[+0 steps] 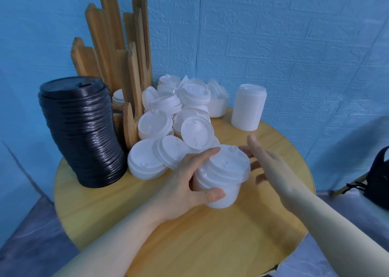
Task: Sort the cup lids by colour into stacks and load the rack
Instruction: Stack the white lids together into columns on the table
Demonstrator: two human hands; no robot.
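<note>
My left hand (pixel 189 177) grips a short stack of white lids (pixel 223 175) near the middle of the round wooden table (pixel 147 230). My right hand (pixel 267 163) is just to the right of that stack, fingers spread, its fingertips at or near the stack's far side. A loose pile of white lids (pixel 179 116) lies behind the hands. A tall leaning stack of black lids (pixel 82 133) stands at the left. The wooden rack (pixel 120 51) rises at the back left, with a few white lids (pixel 117 96) in a low slot.
A neat upright stack of white lids (pixel 249 108) stands at the table's back right, near the edge. A blue textured wall is close behind. A dark bag (pixel 379 180) sits off the table at the right.
</note>
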